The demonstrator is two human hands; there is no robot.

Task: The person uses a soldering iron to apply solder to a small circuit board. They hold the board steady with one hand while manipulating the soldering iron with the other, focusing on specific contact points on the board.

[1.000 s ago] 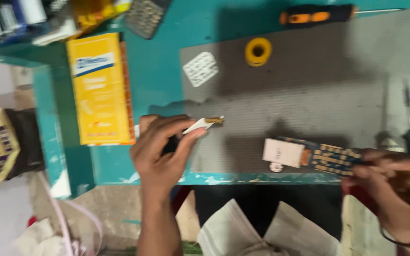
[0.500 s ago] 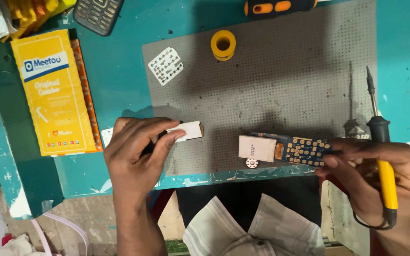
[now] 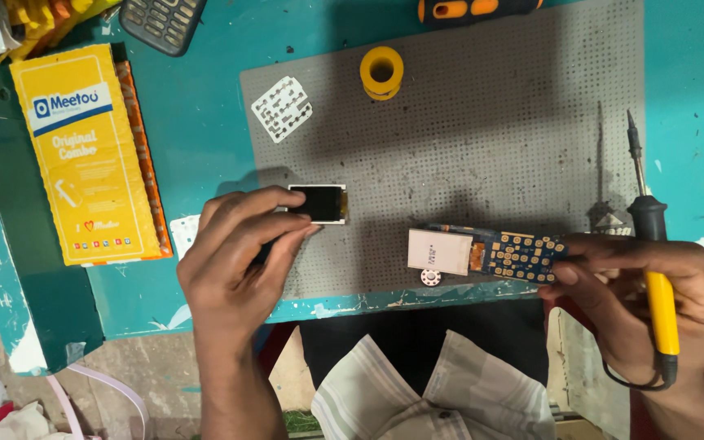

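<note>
Fingers of the left hand (image 3: 234,261) are pinched together on a small dark display panel (image 3: 318,203), which is held just above the grey perforated mat (image 3: 482,122) at about nine o'clock of the mat. A blue circuit board (image 3: 525,256) with a pale metal shield at its left end is gripped at its right end by the closed fingertips of the right hand (image 3: 653,301), low on the mat at about five o'clock. A yellow-handled soldering iron (image 3: 652,244) is clasped in the same hand, its tip pointing to twelve o'clock. A yellow solder spool (image 3: 381,72) stands at twelve o'clock of the mat, a white keypad membrane (image 3: 282,107) at ten o'clock. A yellow box (image 3: 83,155) lies well apart on the teal table (image 3: 197,106), at nine o'clock.
</note>
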